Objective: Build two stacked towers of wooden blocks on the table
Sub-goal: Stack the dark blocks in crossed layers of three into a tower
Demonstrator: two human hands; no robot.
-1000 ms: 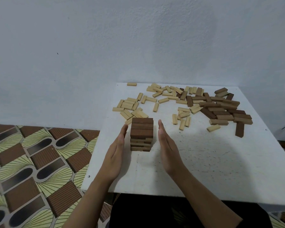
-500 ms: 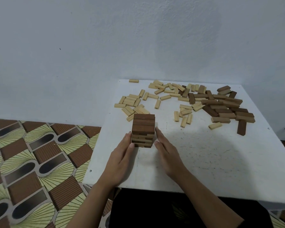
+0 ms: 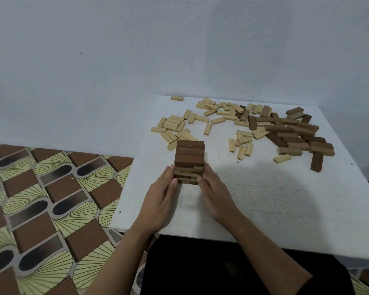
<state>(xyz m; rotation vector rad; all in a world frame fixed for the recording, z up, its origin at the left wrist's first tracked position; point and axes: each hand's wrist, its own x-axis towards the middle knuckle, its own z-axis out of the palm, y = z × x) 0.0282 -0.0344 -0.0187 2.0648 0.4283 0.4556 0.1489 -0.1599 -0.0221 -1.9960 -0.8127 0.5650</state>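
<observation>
Both hands (image 3: 189,193) press tower (image 3: 189,161).

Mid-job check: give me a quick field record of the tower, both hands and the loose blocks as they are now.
tower: one, upright, dark blocks on top, lighter layers below
left hand: flat against the tower's lower left side
right hand: flat against its lower right side
light blocks: scattered loose behind the tower
dark blocks: loose pile at far right
second tower: not started
table: white, near part bare
</observation>
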